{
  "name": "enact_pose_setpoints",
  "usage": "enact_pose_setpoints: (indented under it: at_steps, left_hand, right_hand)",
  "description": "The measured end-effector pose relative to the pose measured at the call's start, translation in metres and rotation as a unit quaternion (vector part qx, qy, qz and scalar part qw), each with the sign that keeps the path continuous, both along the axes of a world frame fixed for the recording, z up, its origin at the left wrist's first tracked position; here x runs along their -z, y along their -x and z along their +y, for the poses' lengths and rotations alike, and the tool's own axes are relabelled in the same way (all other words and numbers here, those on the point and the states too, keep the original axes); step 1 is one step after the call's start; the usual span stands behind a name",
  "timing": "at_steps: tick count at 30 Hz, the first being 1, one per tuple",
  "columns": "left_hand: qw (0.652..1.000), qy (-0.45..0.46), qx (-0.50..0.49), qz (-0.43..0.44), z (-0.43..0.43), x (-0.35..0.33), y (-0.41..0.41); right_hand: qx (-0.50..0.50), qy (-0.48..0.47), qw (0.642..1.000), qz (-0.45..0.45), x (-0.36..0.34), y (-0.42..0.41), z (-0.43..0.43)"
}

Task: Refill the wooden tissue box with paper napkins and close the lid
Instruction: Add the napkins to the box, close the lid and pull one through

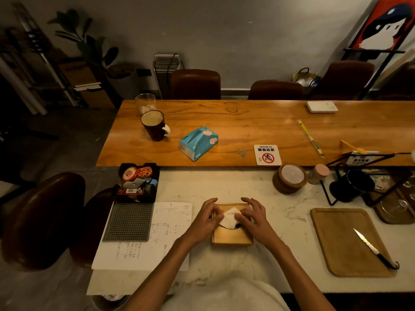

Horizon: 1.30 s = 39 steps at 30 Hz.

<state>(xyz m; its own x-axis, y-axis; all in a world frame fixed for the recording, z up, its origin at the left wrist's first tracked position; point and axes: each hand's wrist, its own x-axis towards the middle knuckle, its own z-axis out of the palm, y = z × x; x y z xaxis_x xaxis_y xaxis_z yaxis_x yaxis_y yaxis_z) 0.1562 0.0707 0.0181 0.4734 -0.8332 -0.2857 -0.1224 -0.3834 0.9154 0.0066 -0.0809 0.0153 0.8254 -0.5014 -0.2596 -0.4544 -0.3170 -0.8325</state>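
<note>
One wooden tissue box (232, 234) sits on the marble counter (280, 212) at the centre of the near edge, its lid on and one white napkin (229, 218) poking up through the slot. Two bare hands rest on its top: the left hand (207, 217) covers the box's 9 o'clock side with fingers curled against the napkin's edge, and the right hand (253, 215) lies over the 3 o'clock side, fingertips pressing the napkin; whether either hand actually pinches the paper cannot be told. At 12 o'clock from the box, on the wooden table (247, 122) beyond, lies one blue pack of napkins (198, 142), well apart. At 11 o'clock stand two cups, one dark mug (154, 125) and one clear glass (145, 102) touching behind it. At 3 o'clock lies one wooden tray (343, 241) bearing one knife (372, 249). At 9 o'clock lies one sheet of handwritten paper (157, 239). At 1 o'clock sit one no-smoking sign (267, 154) and one stack of round coasters (289, 178).
</note>
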Motion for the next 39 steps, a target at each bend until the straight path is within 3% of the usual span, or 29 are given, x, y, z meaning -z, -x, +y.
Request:
enact_pose_setpoints:
  at_steps: [3, 5, 8, 10, 18, 25, 39]
  left_hand:
    - [0.996, 0.016, -0.054, 0.073, 0.000, -0.010, 0.008]
    - [0.985, 0.013, -0.111, 0.132, 0.002, -0.011, 0.016]
    - [0.959, -0.025, -0.159, 0.235, 0.007, 0.004, 0.027]
    - [0.940, -0.027, -0.161, 0.300, 0.009, 0.017, 0.034]
    - [0.900, 0.034, -0.195, 0.388, -0.004, 0.002, 0.030]
    - [0.913, 0.023, -0.218, 0.344, -0.016, -0.008, -0.021]
    - [0.893, 0.000, -0.266, 0.362, -0.005, 0.011, -0.068]
  right_hand:
    - [0.031, -0.033, 0.999, -0.013, -0.008, 0.002, 0.006]
    - [0.111, -0.144, 0.982, -0.051, -0.009, 0.004, 0.012]
    - [0.244, -0.375, 0.890, -0.093, -0.001, 0.006, 0.020]
    - [0.245, -0.427, 0.866, -0.085, 0.001, 0.008, 0.025]
    - [0.251, -0.418, 0.869, -0.083, -0.001, -0.006, 0.027]
    - [0.230, -0.391, 0.889, -0.059, -0.016, -0.063, 0.009]
    - [0.219, -0.400, 0.889, -0.031, -0.001, -0.112, 0.018]
